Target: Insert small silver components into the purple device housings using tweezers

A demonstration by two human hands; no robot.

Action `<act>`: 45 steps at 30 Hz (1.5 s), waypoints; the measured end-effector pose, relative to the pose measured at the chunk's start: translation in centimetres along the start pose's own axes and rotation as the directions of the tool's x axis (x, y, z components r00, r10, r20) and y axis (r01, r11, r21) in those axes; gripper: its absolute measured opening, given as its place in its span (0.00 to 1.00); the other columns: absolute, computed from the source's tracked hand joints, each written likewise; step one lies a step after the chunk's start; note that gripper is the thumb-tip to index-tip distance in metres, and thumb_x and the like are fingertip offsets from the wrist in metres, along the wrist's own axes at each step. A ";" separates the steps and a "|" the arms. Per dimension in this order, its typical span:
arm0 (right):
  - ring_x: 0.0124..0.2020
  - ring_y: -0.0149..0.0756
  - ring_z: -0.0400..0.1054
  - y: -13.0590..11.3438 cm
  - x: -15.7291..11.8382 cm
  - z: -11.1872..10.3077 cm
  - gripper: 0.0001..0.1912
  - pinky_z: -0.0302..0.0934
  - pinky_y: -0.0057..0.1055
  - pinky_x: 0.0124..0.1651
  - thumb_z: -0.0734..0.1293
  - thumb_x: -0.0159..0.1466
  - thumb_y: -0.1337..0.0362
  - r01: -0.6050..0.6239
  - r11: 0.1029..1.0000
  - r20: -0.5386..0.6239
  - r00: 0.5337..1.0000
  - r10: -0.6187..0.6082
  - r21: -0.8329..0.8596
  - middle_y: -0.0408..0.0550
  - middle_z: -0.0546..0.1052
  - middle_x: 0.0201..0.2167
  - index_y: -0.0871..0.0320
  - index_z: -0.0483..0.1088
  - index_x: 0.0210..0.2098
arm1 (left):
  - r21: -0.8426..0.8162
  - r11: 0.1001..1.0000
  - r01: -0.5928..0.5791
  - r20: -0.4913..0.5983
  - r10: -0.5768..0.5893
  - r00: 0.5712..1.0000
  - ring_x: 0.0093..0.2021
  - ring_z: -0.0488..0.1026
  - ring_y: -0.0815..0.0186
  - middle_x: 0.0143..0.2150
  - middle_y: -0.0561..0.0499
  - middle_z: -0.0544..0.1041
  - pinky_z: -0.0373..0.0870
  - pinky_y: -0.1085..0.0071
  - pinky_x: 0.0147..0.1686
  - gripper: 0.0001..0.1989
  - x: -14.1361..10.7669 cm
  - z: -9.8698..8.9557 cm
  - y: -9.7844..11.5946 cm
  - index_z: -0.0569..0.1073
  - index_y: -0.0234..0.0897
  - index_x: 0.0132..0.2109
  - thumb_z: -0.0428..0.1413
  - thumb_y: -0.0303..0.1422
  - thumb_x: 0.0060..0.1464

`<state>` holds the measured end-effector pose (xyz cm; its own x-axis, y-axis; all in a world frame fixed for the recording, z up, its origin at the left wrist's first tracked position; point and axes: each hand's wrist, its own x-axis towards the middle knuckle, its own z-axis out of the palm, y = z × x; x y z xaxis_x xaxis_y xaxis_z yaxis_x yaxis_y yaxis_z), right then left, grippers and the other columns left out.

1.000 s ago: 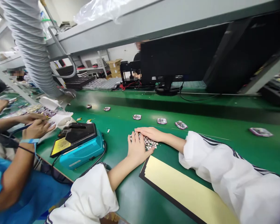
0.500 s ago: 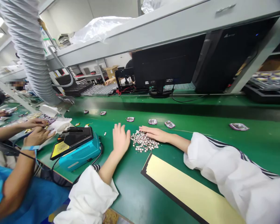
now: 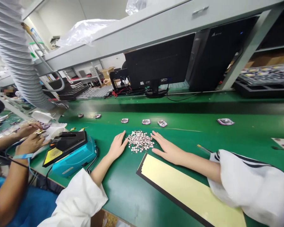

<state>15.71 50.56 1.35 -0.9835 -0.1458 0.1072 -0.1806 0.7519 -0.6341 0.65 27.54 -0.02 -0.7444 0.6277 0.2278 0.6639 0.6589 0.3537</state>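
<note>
A heap of small square metallic pieces lies on the green work surface, between my two hands. My left hand rests at the heap's left edge, open, thumb apart from the fingers. On the other side my right hand is open too, its fingertips at the heap's right edge and its thumb spread toward me. Neither hand holds anything. Just in front of the heap begins a long pale yellow sheet on a black backing, running to the lower right, partly under my right sleeve.
Several purple-rimmed devices lie in a row behind the heap. A teal-and-black box-shaped unit stands at left, beside a co-worker's hands. A monitor stands at the back. A thin yellow-tipped tool lies by my right sleeve.
My right hand has moved from the heap's far side to its right edge, with the thumb now spread. My left hand has turned beside the heap. The view has shifted somewhat to the right.
</note>
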 end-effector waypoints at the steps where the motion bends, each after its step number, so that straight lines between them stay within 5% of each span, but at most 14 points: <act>1: 0.62 0.46 0.31 -0.9 -1.3 0.0 0.34 0.39 0.50 0.59 0.53 0.60 0.47 -0.023 1.000 -0.005 1.000 0.023 -0.019 0.52 0.39 0.62 0.60 0.43 0.60 | -0.031 0.998 -0.049 0.027 0.050 0.998 0.57 0.57 0.63 0.57 0.45 0.61 0.54 0.64 0.56 0.24 -0.2 -0.2 0.3 0.54 0.35 0.58 0.40 0.41 0.56; 4: 0.61 0.46 0.33 -3.2 -5.4 0.2 0.33 0.39 0.49 0.59 0.52 0.61 0.48 0.008 0.992 0.095 0.996 0.004 -0.124 0.52 0.42 0.61 0.63 0.47 0.59 | -0.111 0.986 -0.124 0.070 0.132 0.989 0.58 0.55 0.67 0.58 0.48 0.59 0.54 0.69 0.56 0.23 -0.5 -0.7 0.2 0.54 0.39 0.58 0.40 0.40 0.56; 7: 0.61 0.45 0.36 -3.9 -8.4 0.8 0.32 0.39 0.49 0.59 0.51 0.62 0.50 0.084 0.980 0.211 0.977 -0.046 -0.179 0.52 0.44 0.61 0.63 0.45 0.60 | -0.152 0.986 -0.061 0.035 0.067 0.997 0.60 0.50 0.64 0.60 0.44 0.54 0.52 0.65 0.57 0.26 0.2 -0.4 -0.6 0.49 0.34 0.59 0.38 0.41 0.56; 12: 0.61 0.41 0.37 -3.0 -9.6 1.1 0.31 0.39 0.45 0.60 0.51 0.63 0.51 0.196 0.969 0.306 0.941 -0.142 -0.153 0.48 0.44 0.61 0.58 0.39 0.61 | -0.198 0.980 0.017 0.105 0.004 0.994 0.59 0.53 0.62 0.60 0.40 0.54 0.52 0.60 0.56 0.30 1.8 0.4 -0.5 0.42 0.32 0.61 0.33 0.45 0.57; 16: 0.61 0.40 0.38 -2.5 -9.5 0.6 0.31 0.38 0.43 0.61 0.53 0.62 0.52 0.236 0.968 0.333 0.922 -0.197 -0.081 0.46 0.44 0.61 0.56 0.38 0.61 | -0.170 0.957 -0.234 0.250 0.271 0.929 0.62 0.44 0.56 0.63 0.42 0.46 0.45 0.62 0.59 0.51 1.9 0.4 1.1 0.43 0.32 0.61 0.53 0.55 0.37; 20: 0.61 0.40 0.38 -2.3 -9.3 0.1 0.32 0.38 0.42 0.61 0.54 0.62 0.52 0.251 0.967 0.344 0.913 -0.220 -0.049 0.47 0.44 0.61 0.56 0.39 0.60 | -0.045 0.909 -0.415 0.300 0.409 0.862 0.62 0.38 0.52 0.63 0.41 0.41 0.42 0.57 0.59 0.57 2.0 0.8 2.2 0.38 0.32 0.62 0.53 0.58 0.32; 28: 0.61 0.38 0.37 -2.0 -7.5 0.1 0.32 0.36 0.41 0.62 0.51 0.63 0.51 0.336 0.938 0.372 0.883 -0.285 -0.079 0.51 0.45 0.61 0.63 0.42 0.60 | -0.058 0.923 -0.381 0.280 0.381 0.881 0.63 0.37 0.52 0.63 0.41 0.43 0.39 0.56 0.60 0.52 2.7 1.7 3.5 0.42 0.31 0.61 0.52 0.57 0.36; 33: 0.62 0.38 0.36 -2.7 -7.4 -0.1 0.30 0.35 0.42 0.62 0.54 0.63 0.56 0.358 0.930 0.375 0.876 -0.303 -0.086 0.52 0.45 0.61 0.63 0.42 0.60 | -0.421 0.881 -0.218 0.135 0.298 0.945 0.62 0.45 0.58 0.61 0.45 0.53 0.38 0.58 0.60 0.33 5.3 1.3 2.2 0.50 0.33 0.59 0.37 0.50 0.53; 37: 0.62 0.36 0.37 -4.1 -5.1 -0.5 0.27 0.34 0.41 0.62 0.52 0.64 0.59 0.401 0.907 0.352 0.873 -0.337 -0.125 0.49 0.47 0.61 0.62 0.44 0.60 | -0.600 0.792 -0.111 0.225 0.301 0.927 0.57 0.58 0.59 0.54 0.46 0.65 0.47 0.60 0.58 0.29 8.4 1.6 1.7 0.63 0.32 0.53 0.31 0.46 0.57; 39: 0.62 0.39 0.36 -4.3 -2.6 -0.4 0.29 0.34 0.43 0.61 0.52 0.64 0.55 0.338 0.921 0.254 0.924 -0.285 -0.196 0.51 0.46 0.61 0.63 0.45 0.60 | -0.616 0.780 -0.114 0.249 0.329 0.911 0.57 0.58 0.59 0.54 0.47 0.65 0.46 0.61 0.58 0.29 9.3 1.9 1.8 0.66 0.32 0.51 0.31 0.46 0.57; 41: 0.61 0.49 0.32 -3.8 0.2 0.1 0.42 0.34 0.50 0.60 0.56 0.57 0.45 0.167 0.947 0.089 0.985 -0.147 -0.274 0.57 0.41 0.61 0.67 0.41 0.60 | -0.638 0.760 -0.122 0.272 0.370 0.888 0.57 0.58 0.60 0.54 0.48 0.65 0.47 0.62 0.58 0.28 9.6 2.0 1.9 0.65 0.32 0.52 0.33 0.46 0.57; 45: 0.60 0.59 0.32 -1.4 4.5 2.0 0.60 0.35 0.56 0.57 0.66 0.42 0.40 -0.007 0.945 -0.063 0.998 -0.015 -0.326 0.66 0.38 0.60 0.74 0.39 0.59 | -0.665 0.734 -0.140 0.310 0.442 0.842 0.57 0.58 0.59 0.55 0.47 0.64 0.48 0.62 0.58 0.28 9.2 2.0 1.8 0.64 0.33 0.53 0.37 0.47 0.55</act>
<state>11.61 47.54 1.20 -0.9795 -0.1158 0.1649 -0.1680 0.9213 -0.3507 -4.89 35.27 0.92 -0.3113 0.9480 0.0668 0.5436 0.1200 0.8307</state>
